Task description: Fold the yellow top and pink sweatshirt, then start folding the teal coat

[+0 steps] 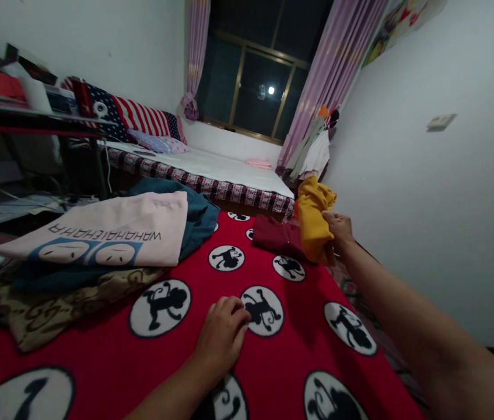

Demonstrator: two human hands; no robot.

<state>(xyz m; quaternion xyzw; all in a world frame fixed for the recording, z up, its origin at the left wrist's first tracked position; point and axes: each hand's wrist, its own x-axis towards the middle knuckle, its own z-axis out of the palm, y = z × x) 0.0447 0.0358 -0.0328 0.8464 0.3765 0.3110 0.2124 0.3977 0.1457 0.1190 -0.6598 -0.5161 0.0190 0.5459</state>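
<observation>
My right hand (pixel 338 228) is closed on a bundled yellow garment (pixel 315 219), held up at the right edge of the bed, over one end of a folded maroon garment (pixel 277 236). My left hand (pixel 224 328) rests on the red blanket (pixel 203 303) with monkey prints, its fingers bent and close together, with no object visible in them. Left of it lies a pile of clothes: a pale pink shirt (pixel 154 213) with lettering on top, teal cloth (pixel 200 216) and a brown patterned garment (pixel 84 300) beneath.
Behind the red bed stands another bed (pixel 220 165) with pillows and a striped cushion (pixel 142 119). A cluttered desk (pixel 67 123) is at the left. Clothes (pixel 316 151) hang by the purple curtain (pixel 316 76), and a white wall (pixel 426 192) runs along the right.
</observation>
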